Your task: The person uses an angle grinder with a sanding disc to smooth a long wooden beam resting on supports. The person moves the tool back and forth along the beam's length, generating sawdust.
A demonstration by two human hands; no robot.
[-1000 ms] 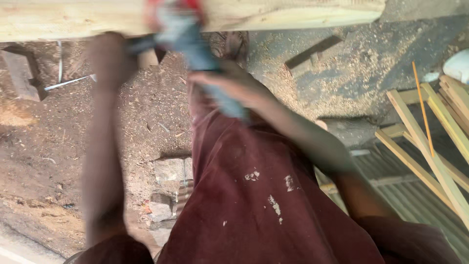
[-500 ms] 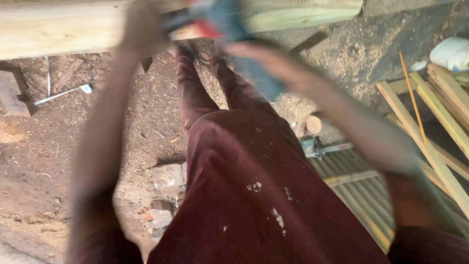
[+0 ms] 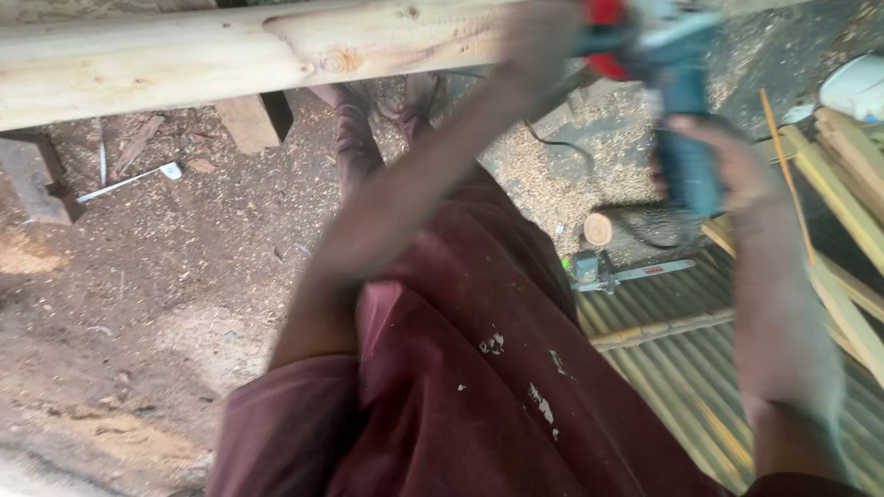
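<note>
A long pale peeled log lies across the top of the view on wooden supports. I hold a blue and red power tool against the log's right part. My right hand grips its blue rear handle. My left hand reaches up to the tool's front by the log, blurred by motion; its grip is not distinct. My dark red trousers fill the lower middle.
Sawdust covers the dirt floor. A chainsaw lies on corrugated metal sheet at right, beside a cut log stub. Thin wooden slats lean at far right. A wooden block props the log.
Both hands and the power tool have travelled rightward along the log, from left of centre to the right end. The view has shifted a little with them.
</note>
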